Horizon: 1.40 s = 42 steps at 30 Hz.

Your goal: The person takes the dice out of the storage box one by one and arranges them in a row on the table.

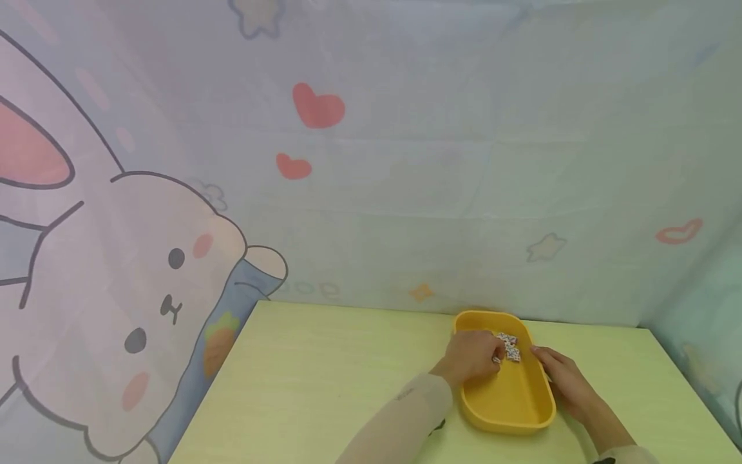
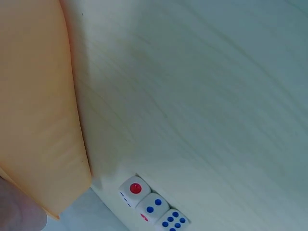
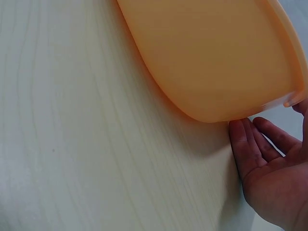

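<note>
"Pale wood-grained tabletop (image 1: 348,374) in front of you, pastel printed cloth (image 1: 394,193) behind it. And your fingers?"

"On my left hand (image 1: 472,354) they're curled down inside the yellow tray (image 1: 507,403), right up against some small white pieces (image 1: 513,353) with dark specks. Whether I'm pinching one, I can't tell; my own knuckles hide it."

"Your right hand (image 1: 565,380)?"

"That one grips the tray's right side: thumb at the rim, the other fingers against the outer wall, their tips near its base."

"Where do the pieces lie?"

"Toward the far end of the tray, just beyond my left fingers. The near part of its floor shows plain yellow."

"Anything else close by?"

"My left wrist's view has three white dice (image 2: 151,204) in a slanting row, faces showing one red dot, two blue and several blue. They appear outside the tray wall, against the tabletop; what supports them I can't make out."

"Farther out?"

"Light sleeves (image 1: 400,419) on my forearms, then a big printed rabbit (image 1: 145,309) on the left and red hearts (image 1: 319,106) above."
</note>
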Available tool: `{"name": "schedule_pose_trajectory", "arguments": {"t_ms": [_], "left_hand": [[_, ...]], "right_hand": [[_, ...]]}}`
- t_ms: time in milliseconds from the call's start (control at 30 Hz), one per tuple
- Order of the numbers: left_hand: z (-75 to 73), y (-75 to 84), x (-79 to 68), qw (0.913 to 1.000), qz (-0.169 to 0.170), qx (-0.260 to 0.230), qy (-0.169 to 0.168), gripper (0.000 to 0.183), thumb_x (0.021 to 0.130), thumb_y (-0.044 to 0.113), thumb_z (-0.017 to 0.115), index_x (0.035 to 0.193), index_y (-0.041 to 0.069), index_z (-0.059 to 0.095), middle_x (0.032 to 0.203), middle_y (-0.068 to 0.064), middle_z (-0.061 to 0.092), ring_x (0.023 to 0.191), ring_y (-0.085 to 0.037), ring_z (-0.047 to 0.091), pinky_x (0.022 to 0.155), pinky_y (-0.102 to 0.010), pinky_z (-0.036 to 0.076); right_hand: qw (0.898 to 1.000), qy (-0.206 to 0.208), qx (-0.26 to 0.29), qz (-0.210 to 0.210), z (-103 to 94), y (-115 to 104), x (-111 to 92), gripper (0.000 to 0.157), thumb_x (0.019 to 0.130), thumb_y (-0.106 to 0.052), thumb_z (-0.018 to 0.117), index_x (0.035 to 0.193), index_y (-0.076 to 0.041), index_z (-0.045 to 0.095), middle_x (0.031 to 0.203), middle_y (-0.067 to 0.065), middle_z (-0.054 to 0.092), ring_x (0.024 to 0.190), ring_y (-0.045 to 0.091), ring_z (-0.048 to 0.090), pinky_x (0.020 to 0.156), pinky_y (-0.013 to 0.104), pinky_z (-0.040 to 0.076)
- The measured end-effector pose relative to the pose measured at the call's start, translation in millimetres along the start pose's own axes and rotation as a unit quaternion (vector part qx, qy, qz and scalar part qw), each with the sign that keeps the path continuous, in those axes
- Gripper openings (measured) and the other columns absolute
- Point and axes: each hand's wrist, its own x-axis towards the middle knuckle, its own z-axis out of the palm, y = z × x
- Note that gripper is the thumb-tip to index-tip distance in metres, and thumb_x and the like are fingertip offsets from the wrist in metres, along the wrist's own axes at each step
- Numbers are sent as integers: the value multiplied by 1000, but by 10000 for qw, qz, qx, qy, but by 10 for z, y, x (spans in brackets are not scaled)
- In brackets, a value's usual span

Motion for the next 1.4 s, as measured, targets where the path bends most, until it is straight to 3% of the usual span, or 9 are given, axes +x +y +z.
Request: {"name": "schedule_pose_trajectory", "arguments": {"t_ms": [200, 700, 933, 1133, 1400], "left_hand": [[-2, -33, 40, 9997, -43, 42, 251, 9, 92, 36, 78, 97, 43, 76, 88, 28, 62, 82, 7, 54, 68, -18, 45], [-3, 2, 49, 9991, -238, -129, 332, 8, 92, 40, 79, 99, 42, 76, 91, 27, 63, 84, 7, 55, 72, -17, 46], [-1, -10, 50, 9985, -214, -295, 421, 7, 93, 37, 79, 98, 41, 76, 89, 27, 62, 82, 7, 54, 70, -17, 45], [7, -30, 61, 9975, -121, -525, 447, 8, 93, 35, 78, 98, 41, 76, 89, 27, 61, 81, 8, 53, 67, -17, 44], [-127, -72, 32, 9984, 41, -416, 369, 11, 98, 32, 76, 108, 37, 75, 97, 20, 58, 86, 4, 54, 69, -17, 45]], "right_hand": [[9999, -28, -120, -35, -28, 1, 79, 79, 111, -53, 47, 156, 10, 36, 152, 22, 49, 109, 3, 62, 94, 33, 59], [10000, -43, 48, -4, -69, 17, 109, 81, 111, -53, 49, 159, 10, 31, 156, 23, 47, 110, 3, 63, 95, 35, 59], [9999, 30, 119, 10, -42, 7, 80, 77, 111, -52, 51, 155, 10, 37, 145, 17, 57, 110, 9, 64, 94, 36, 59], [10000, -42, 62, -24, -30, 1, 77, 74, 112, -49, 48, 154, 11, 38, 145, 19, 56, 111, 10, 64, 93, 36, 59], [9999, 36, 108, 26, -22, -13, 84, 75, 111, -50, 50, 154, 10, 39, 145, 18, 57, 110, 11, 65, 93, 37, 60]]}}
